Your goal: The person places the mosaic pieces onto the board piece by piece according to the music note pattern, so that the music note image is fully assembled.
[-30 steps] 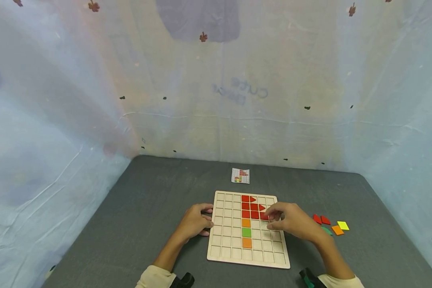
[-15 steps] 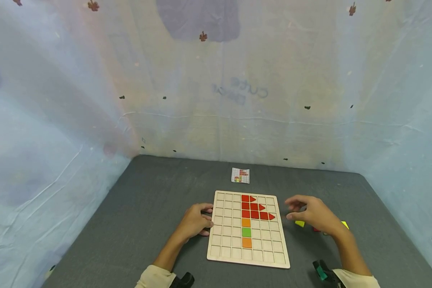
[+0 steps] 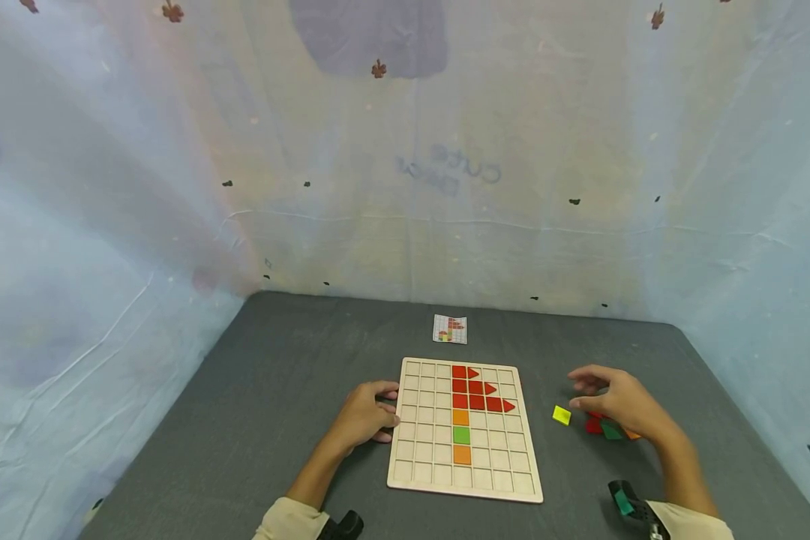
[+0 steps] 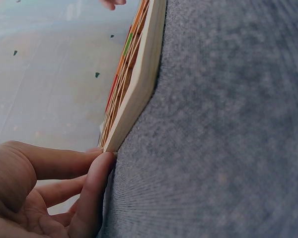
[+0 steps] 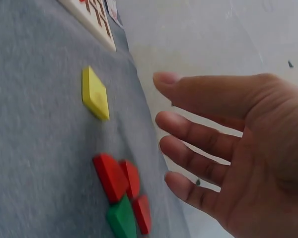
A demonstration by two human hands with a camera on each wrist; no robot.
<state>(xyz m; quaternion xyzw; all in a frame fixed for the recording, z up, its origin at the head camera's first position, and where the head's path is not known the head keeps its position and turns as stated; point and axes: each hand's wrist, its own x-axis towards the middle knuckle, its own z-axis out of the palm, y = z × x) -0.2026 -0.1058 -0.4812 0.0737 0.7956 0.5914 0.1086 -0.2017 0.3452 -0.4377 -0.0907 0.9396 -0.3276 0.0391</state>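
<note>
A square wooden grid board (image 3: pixel 432 457) lies on the dark table. Several red, orange and green pieces sit in its cells; the red rows end in triangles on the right. My left hand (image 3: pixel 366 412) rests at the board's left edge, thumb and fingertips touching it at separate spots. My right hand (image 3: pixel 614 397) hovers over loose pieces right of the board, holding nothing, its fingers loosely bent. Left of its fingertips lies a yellow piece (image 3: pixel 562 415). Beneath it are red pieces (image 5: pixel 111 178) and a green piece (image 5: pixel 122 218). An orange piece (image 3: pixel 632 434) is mostly hidden by the wrist.
A small printed card (image 3: pixel 450 329) with a coloured grid picture lies beyond the board. Dark table cloth (image 3: pixel 310 352) surrounds the board. A pale patterned curtain (image 3: pixel 405 225) hangs behind and at both sides.
My right hand has moved right, off the board to the loose pieces, uncovering the third red row's triangle and the yellow piece. My left hand keeps its place at the board's edge.
</note>
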